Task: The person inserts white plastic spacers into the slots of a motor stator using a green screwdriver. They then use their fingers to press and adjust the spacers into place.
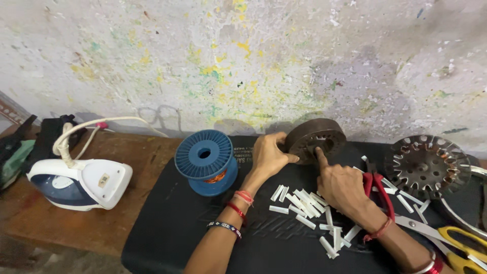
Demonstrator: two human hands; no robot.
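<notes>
A dark round slotted metal core point(315, 138) stands tilted on its edge on a black mat point(172, 218). My left hand point(268, 155) grips its left rim and steadies it. With the forefinger pressed into a slot on the core's face, my right hand point(341, 182) holds nothing else. Several short white strips point(304, 203) lie scattered on the mat just below both hands.
A blue wire spool point(205, 160) lies left of my left hand. A white and blue clothes iron point(78, 183) sits on the wooden bench at left. Another slotted metal disc point(427, 165), red-handled pliers point(376, 186) and yellow-handled scissors point(456, 246) are at right. A paint-flecked wall stands behind.
</notes>
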